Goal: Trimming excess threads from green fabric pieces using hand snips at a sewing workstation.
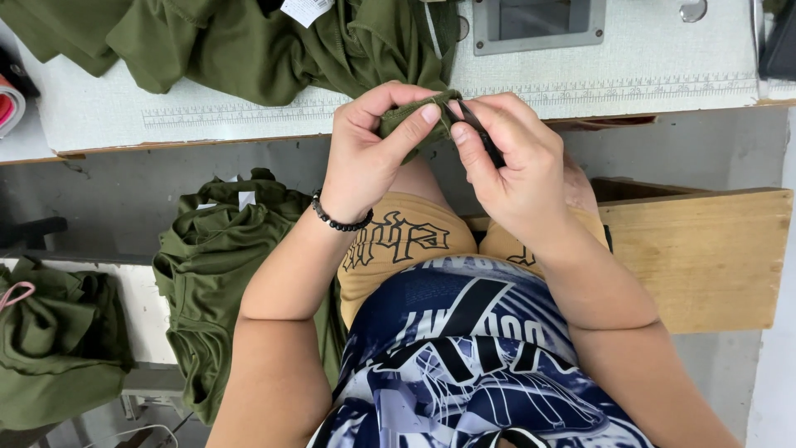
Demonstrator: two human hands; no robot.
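The left hand [365, 153] pinches an olive fabric edge [406, 119]; the right hand [514, 162] grips small black snips [481, 133] closed against it. Trimming looks mid-way: an olive garment [249, 46] waits at eleven o'clock, another heap [215, 274] at eight.

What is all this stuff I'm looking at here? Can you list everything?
Fabric piece: one, olive green, pinched between both hands.
Small snips: one, black, in the right hand.
Garment heap: one, olive green, on the table, top left.
Table: one, pale with printed ruler, across the top.
Metal plate: one, grey, set into the table.
Garment pile: one, olive green, lower left.
Second pile: one, olive green, far left.
Wooden bench: one, light brown, right.
Bead bracelet: one, black, left wrist.
Left hand: holds fabric.
Right hand: holds snips against the fabric.
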